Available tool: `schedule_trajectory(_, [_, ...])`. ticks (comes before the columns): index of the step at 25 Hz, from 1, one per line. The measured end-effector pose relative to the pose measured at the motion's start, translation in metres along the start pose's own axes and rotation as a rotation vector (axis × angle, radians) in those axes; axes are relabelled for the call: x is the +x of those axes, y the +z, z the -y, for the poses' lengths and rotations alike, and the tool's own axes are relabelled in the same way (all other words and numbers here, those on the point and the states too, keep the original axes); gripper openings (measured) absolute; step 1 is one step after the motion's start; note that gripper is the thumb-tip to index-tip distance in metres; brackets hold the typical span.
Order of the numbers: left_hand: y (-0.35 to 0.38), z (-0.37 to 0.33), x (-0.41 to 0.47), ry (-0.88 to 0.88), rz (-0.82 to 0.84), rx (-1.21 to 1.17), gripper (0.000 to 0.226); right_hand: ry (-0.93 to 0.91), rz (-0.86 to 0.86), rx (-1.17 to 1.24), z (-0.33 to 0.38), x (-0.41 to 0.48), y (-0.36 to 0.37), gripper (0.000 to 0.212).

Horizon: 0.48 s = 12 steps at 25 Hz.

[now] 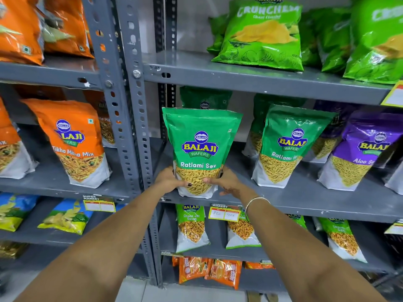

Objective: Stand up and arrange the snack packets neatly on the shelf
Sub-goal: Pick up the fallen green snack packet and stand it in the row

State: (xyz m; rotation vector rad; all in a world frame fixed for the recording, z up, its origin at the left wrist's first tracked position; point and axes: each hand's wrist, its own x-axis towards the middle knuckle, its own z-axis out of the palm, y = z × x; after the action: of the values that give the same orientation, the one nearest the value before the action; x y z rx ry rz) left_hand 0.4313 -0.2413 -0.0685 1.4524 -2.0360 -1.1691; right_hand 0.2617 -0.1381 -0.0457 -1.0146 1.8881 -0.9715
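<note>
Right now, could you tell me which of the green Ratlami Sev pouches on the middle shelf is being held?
The leftmost green Ratlami Sev pouch, beside the grey upright post: the left hand and right hand clasp its base. Its neighbour stands untouched.

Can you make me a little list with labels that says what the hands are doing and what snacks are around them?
held packet: green Ratlami Sev packet, upright at the shelf's front edge
left hand: grip on its lower left side
right hand: grip on its lower right side
right neighbour: second Ratlami Sev packet, standing
further right: purple Aloo Sev packet
left bay: orange Tikha Mitha Mix packet
shelf above: green Crunchem packets
</note>
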Motion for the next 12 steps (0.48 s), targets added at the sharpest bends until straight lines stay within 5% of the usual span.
schedule_trajectory(8, [0.0002,0.0034,0.0024,0.003,0.031,0.008,0.064,-0.058,0.044,0.079,0.002,-0.0003,0.0011,0.067])
schedule_trajectory(12, [-0.0003,0.0029,0.0005,0.011,0.033,0.01,0.087,-0.113,0.136,0.131,0.0074,-0.0041,-0.0015,0.066])
